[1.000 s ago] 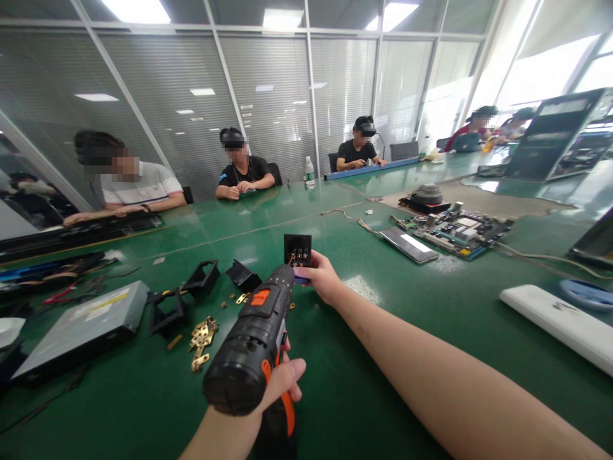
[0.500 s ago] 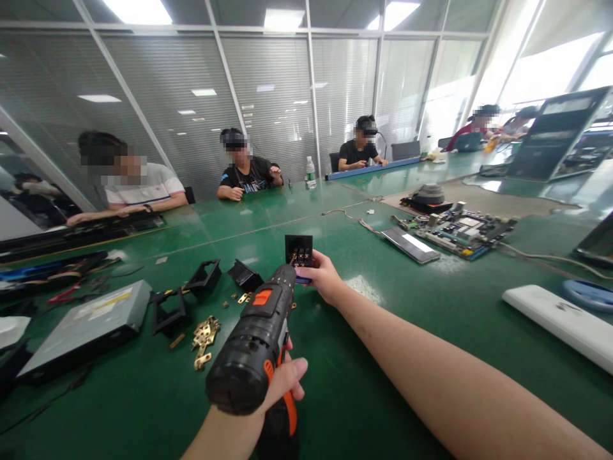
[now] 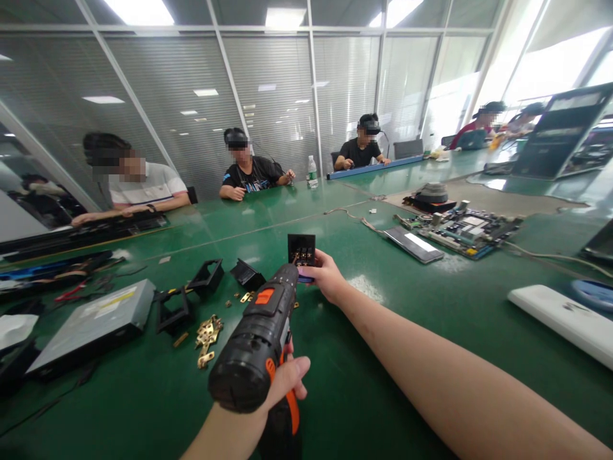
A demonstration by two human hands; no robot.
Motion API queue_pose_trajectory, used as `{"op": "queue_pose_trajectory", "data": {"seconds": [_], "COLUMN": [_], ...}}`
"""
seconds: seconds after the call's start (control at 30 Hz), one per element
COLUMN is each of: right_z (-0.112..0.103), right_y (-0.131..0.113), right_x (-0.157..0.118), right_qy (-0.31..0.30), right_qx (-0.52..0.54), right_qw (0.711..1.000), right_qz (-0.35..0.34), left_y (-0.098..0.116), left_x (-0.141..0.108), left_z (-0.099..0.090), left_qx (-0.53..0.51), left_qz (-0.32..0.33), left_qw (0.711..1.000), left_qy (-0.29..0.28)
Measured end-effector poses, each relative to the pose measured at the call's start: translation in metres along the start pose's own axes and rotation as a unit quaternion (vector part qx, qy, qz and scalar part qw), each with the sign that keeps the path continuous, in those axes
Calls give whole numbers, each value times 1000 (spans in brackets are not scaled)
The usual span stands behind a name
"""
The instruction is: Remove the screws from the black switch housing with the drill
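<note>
Left grip (image 3: 285, 378) round drill (image 3: 253, 342); right grip (image 3: 326, 276) holds black block (image 3: 301, 243).

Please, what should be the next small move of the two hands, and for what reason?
I would likely hold the black part steady in the right hand and use the left hand to check the alignment of the drill before pressing: its nose points at the part's face, where small brass-coloured pieces show, but whether its tip is seated cannot be seen.

In our fingers (image 3: 324, 259) we count one drill (image 3: 258, 332), one block (image 3: 301, 243); left, three black frames (image 3: 246, 275); right, one white bar (image 3: 565, 326).
</note>
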State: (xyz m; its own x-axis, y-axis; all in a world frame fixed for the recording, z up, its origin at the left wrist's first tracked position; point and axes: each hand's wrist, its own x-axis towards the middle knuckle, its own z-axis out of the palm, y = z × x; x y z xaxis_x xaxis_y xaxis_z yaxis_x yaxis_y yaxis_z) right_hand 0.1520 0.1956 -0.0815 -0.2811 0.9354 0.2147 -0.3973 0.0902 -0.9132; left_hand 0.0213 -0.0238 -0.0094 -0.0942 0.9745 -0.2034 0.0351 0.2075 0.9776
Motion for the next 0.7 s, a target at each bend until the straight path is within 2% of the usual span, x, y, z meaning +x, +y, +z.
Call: {"op": "queue_pose_trajectory", "data": {"seconds": [0.17,0.27,0.43,0.7], "right_z": [1,2,3,2], "right_y": [0,-4,-6,-5], "right_x": [-1,-3,-5,-4], "right_qy": [3,3,8,3], "right_qx": [-2,2,3,2], "right_qw": [1000,1000,1000,1000], "right_qz": [1,-1,5,3], "left_y": [-4,1,16,19], "left_x": [3,-1,-13,-13], "left_z": [-3,1,8,10], "left_qx": [11,-18,-10,19], "left_qz": [0,-8,21,40], "left_qw": [1000,1000,1000,999], "left_qy": [-27,-20,-11,-5]}}
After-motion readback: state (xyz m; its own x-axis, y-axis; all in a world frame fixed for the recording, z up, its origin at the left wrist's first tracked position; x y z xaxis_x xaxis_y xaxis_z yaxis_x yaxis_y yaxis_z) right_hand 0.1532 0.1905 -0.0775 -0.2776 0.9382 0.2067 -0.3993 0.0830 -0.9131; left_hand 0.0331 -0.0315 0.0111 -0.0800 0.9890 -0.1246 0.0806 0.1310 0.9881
